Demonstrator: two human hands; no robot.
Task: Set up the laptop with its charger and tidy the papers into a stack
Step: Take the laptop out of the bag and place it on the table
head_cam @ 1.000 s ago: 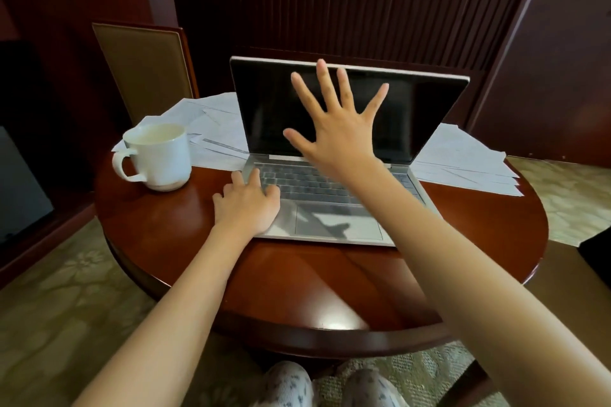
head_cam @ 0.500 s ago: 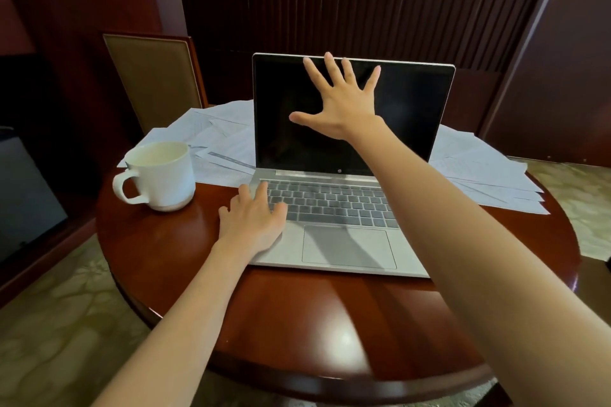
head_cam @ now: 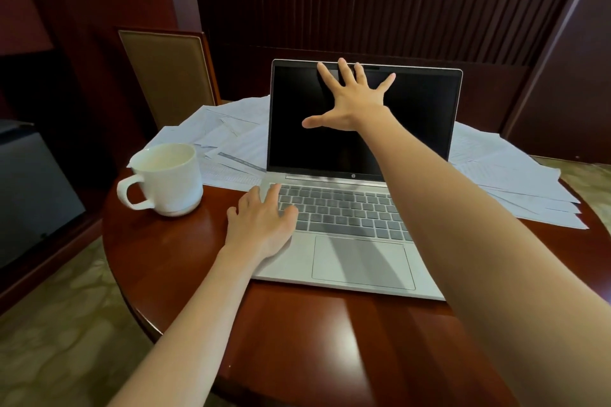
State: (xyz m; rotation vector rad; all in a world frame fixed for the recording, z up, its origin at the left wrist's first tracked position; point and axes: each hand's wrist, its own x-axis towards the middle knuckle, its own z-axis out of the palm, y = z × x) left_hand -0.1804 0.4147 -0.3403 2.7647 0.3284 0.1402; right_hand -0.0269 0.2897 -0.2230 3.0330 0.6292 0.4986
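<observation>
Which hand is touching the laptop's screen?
The right hand, spread flat against the top of the laptop screen; the left hand rests on the keyboard corner.

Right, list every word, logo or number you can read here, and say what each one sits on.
"hp": small round logo on the bezel of the silver laptop, below its dark screen, barely legible.
Print on the scattered white papers: too small to read.
Legends on the grey keyboard keys: blurred.
On the white ceramic mug: no marking shows.
</observation>
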